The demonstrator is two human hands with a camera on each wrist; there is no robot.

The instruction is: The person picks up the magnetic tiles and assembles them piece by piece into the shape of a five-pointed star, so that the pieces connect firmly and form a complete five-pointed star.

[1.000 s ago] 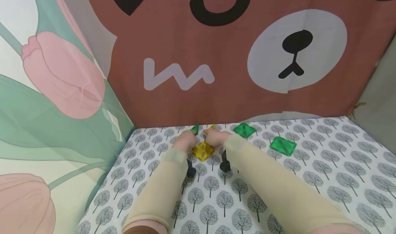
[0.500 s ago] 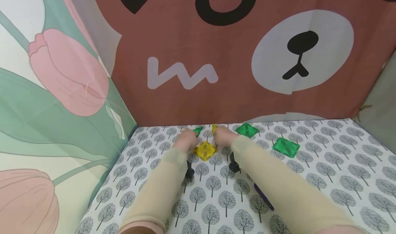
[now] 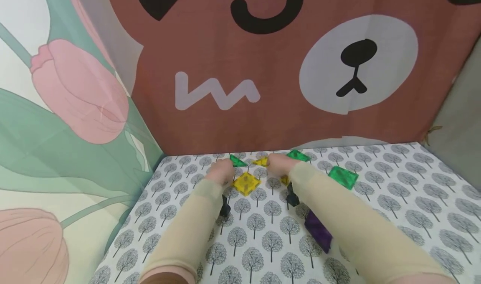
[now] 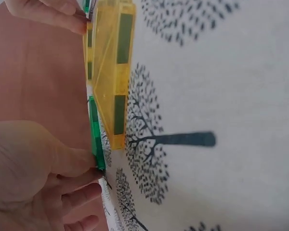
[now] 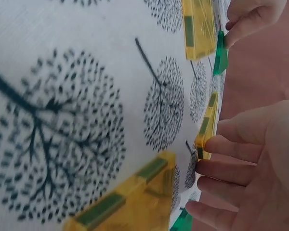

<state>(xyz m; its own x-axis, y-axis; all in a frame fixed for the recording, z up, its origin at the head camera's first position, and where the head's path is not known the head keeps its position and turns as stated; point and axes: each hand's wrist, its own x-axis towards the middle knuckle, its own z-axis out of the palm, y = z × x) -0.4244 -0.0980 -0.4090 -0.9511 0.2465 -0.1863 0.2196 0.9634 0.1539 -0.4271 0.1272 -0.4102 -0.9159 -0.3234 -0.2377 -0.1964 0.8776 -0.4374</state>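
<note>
Green triangle (image 3: pixel 238 161) and yellow triangle (image 3: pixel 260 162) stand near the far edge of the counter (image 3: pixel 278 254), apart, points facing. The left hand (image 3: pixel 221 170) pinches the green triangle's outer end between thumb and finger; the right hand (image 3: pixel 279 164) likewise pinches the yellow triangle's. Yellow square (image 3: pixel 246 183) lies flat, nearer the front edge. Toward the right edge: green square (image 3: pixel 298 155), green tile (image 3: pixel 343 177). Purple tile (image 3: pixel 316 230): partly behind the right sleeve (image 3: pixel 353 217).

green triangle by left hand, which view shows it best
The head view: the green triangle shows its triangular outline. The left wrist view shows it nearly edge-on at the left hand; the right wrist view, as a narrow strip.
</note>
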